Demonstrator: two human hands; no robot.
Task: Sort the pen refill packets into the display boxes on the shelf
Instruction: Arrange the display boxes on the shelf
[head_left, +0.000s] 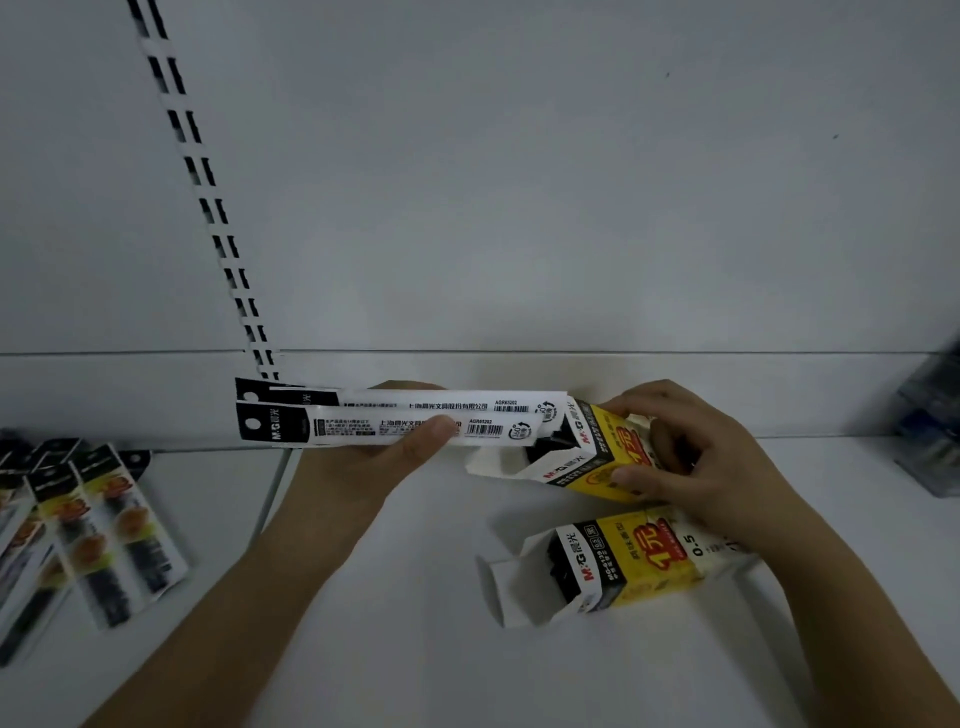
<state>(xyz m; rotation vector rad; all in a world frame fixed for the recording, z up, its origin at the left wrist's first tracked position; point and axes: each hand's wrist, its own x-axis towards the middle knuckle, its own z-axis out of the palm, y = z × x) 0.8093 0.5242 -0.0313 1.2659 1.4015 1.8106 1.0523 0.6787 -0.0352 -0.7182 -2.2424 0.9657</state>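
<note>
While the right hand (691, 447) grips the upper display box (597, 452), the left hand (395, 441) pinches two refill packets (405, 421) at its open mouth; next, they likely need sliding straight in.

Refill packets at the mouth of a yellow display box

Two long white packets (415, 423) with black hanger ends lie level, backs showing barcodes, their right ends at the open flap of the upper yellow-and-white display box (597, 452). A second open box (618, 566) lies on the shelf (415, 597) just below. More packets (88, 535) lie fanned face-up at far left.
</note>
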